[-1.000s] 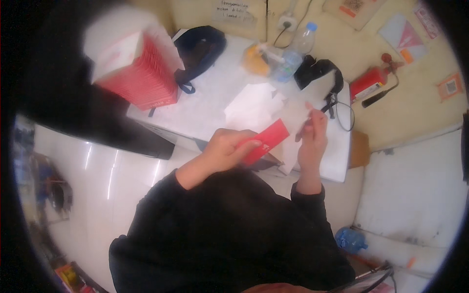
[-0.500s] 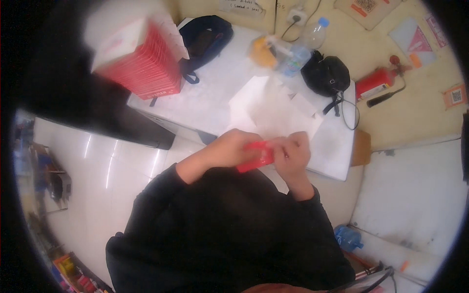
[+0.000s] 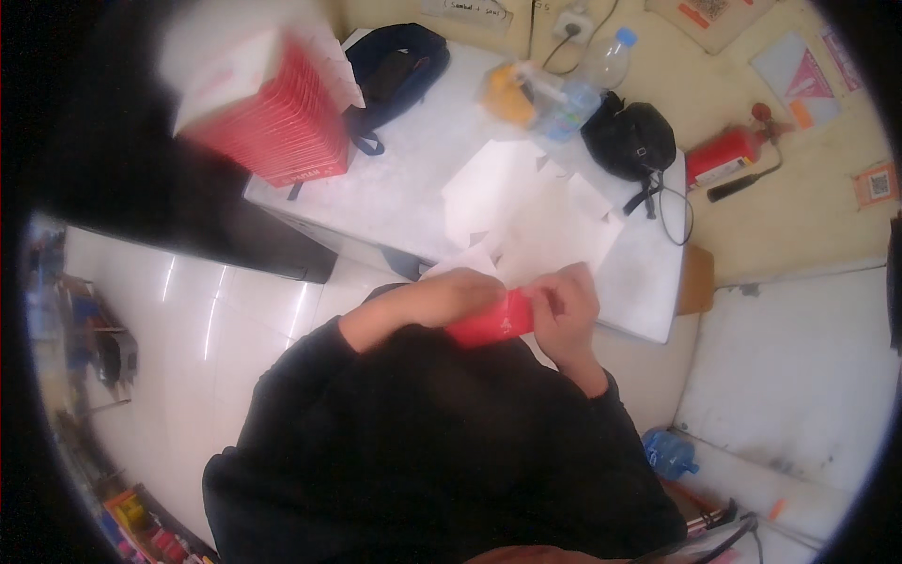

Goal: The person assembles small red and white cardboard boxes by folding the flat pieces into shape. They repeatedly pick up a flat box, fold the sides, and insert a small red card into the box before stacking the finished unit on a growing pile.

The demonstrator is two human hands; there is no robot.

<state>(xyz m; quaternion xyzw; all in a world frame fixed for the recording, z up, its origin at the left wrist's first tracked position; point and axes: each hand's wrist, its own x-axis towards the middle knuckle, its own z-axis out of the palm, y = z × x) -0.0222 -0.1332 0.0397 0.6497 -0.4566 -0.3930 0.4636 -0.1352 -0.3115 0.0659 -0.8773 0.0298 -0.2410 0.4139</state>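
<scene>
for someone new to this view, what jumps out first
Probably the tall red-and-white stack at the left end of the white table. Next, the small red piece near the middle of the picture, held in the left hand, with the right hand at its other end. A red fire extinguisher at upper right also stands out.

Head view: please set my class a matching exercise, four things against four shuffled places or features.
Things:
1. red piece
2. carton stack
3. clear bottle
4. fire extinguisher

Places or features:
A. right of the black bag
B. held by the left hand and right hand
C. topped with a blue cap
D. at the table's left end

Pairs: 1-B, 2-D, 3-C, 4-A
</scene>
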